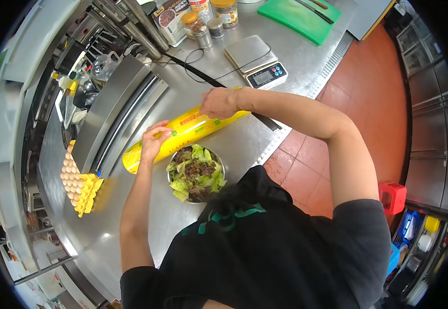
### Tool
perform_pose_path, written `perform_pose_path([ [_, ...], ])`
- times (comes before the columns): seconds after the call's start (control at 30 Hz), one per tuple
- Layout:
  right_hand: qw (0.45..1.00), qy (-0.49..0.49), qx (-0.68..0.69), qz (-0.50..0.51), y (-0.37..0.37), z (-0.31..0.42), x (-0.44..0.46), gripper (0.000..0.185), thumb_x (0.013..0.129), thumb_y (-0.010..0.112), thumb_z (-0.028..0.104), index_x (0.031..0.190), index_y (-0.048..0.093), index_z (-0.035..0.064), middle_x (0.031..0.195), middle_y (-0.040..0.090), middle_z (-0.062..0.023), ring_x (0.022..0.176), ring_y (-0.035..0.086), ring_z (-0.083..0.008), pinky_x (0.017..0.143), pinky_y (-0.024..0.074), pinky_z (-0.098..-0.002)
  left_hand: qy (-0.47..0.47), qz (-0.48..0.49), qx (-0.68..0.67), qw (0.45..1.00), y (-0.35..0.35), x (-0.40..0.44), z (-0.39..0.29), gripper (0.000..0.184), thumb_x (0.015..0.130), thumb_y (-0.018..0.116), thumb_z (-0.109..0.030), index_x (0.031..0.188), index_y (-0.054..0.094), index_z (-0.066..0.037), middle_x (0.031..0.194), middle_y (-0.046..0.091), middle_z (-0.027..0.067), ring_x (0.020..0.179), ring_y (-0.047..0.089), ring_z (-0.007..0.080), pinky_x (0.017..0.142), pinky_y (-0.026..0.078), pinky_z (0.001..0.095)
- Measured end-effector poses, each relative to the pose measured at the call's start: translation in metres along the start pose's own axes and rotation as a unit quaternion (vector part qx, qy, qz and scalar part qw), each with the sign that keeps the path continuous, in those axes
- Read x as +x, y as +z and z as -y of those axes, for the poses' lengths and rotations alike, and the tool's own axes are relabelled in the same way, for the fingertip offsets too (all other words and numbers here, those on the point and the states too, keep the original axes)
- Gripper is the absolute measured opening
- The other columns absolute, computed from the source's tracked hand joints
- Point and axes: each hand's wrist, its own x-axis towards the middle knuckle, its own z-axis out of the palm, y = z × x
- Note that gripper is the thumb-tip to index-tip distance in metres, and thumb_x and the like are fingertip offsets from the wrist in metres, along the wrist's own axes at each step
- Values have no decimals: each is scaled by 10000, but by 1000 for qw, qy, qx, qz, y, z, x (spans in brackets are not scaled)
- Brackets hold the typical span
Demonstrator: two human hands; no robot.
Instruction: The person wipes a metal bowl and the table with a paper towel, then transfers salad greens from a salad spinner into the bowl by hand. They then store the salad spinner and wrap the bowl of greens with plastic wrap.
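Note:
A long yellow printed roll, which looks like a roll of cling film [193, 130], lies slantwise on the steel counter behind a metal bowl [223, 160] of green and reddish lettuce [197, 172]. My left hand [154, 141] is at the roll's left part, its bent fingers drawn together at the film's surface. Toward the right end, my right hand [220, 102] is closed against the top of the roll, with its fingertips partly hidden.
Behind the roll stands a digital scale [257, 61] with a black cord across it. A green cutting board [301, 18] with knives lies at the far right. Jars [225, 13] stand at the back. Eggs in a yellow tray [87, 194] sit left, beside a steel unit [113, 113].

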Motion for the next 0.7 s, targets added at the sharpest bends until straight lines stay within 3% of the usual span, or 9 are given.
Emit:
perform_pose_path([
  [0.03, 996, 52, 76, 20, -2, -3, -2, 245, 821, 616, 299, 976, 669, 116, 975, 670, -119, 961, 625, -302, 822, 477, -427, 3, 2, -1, 1000, 0, 2, 1, 116, 743, 731, -68, 857, 736, -88, 1149, 638, 92, 1112, 537, 224, 989, 403, 340],
  [0.17, 985, 94, 131, 56, -7, -16, -9, 316, 842, 593, 278, 1075, 621, 67, 931, 662, -138, 900, 626, -333, 778, 492, -423, -16, 5, -29, 999, 4, 1, 0, 118, 764, 710, -59, 878, 730, -79, 1138, 643, 98, 1105, 545, 213, 968, 417, 329],
  [0.23, 987, 83, 65, 121, -9, -20, -8, 301, 851, 576, 283, 1038, 647, 58, 929, 669, -133, 907, 634, -312, 775, 494, -429, -17, 2, -31, 999, 5, -3, 1, 117, 773, 702, -55, 886, 728, -73, 1135, 642, 105, 1089, 556, 207, 958, 424, 323],
  [0.33, 989, 53, -21, 137, -20, -21, -9, 284, 835, 584, 297, 966, 683, 65, 928, 670, -127, 923, 634, -303, 788, 495, -430, -20, -7, -51, 998, 6, -4, -1, 119, 789, 686, -44, 903, 718, -50, 1120, 645, 124, 1037, 583, 198, 938, 436, 310],
  [0.43, 995, 23, -40, 87, -1, -35, 1, 277, 812, 607, 310, 902, 700, 66, 889, 672, -128, 899, 637, -311, 771, 501, -427, -56, -47, -53, 996, 11, -10, 0, 112, 807, 665, -30, 910, 709, -25, 1087, 653, 130, 988, 596, 186, 925, 439, 304],
  [0.53, 988, 92, -14, 122, -4, -37, 8, 292, 791, 624, 311, 939, 696, 70, 967, 678, -134, 933, 638, -295, 771, 504, -416, -28, -77, -27, 996, 14, -14, 3, 138, 833, 656, -108, 935, 702, -27, 1056, 659, 130, 970, 609, 227, 939, 436, 329],
  [0.6, 990, 98, 16, 97, -8, -44, 6, 299, 797, 614, 331, 943, 694, 82, 973, 677, -126, 934, 637, -298, 769, 505, -416, 63, -60, 218, 972, 9, -20, -11, 286, 830, 668, -240, 1049, 671, -56, 1084, 645, 133, 987, 597, 284, 949, 434, 364],
  [0.63, 990, 109, 48, 69, -8, -46, 5, 307, 803, 604, 351, 946, 692, 94, 979, 677, -119, 935, 636, -301, 767, 505, -417, 62, -60, 218, 972, 6, -26, -12, 286, 830, 668, -240, 1049, 671, -56, 1084, 645, 133, 987, 597, 284, 949, 434, 364],
  [0.7, 989, 128, 36, 66, -12, -52, 2, 310, 797, 619, 379, 948, 686, 117, 965, 681, -96, 931, 636, -294, 773, 503, -408, 181, -34, 332, 925, 0, -30, -13, 488, 786, 694, -356, 1188, 603, -95, 1161, 610, 131, 1047, 562, 313, 958, 430, 393],
])
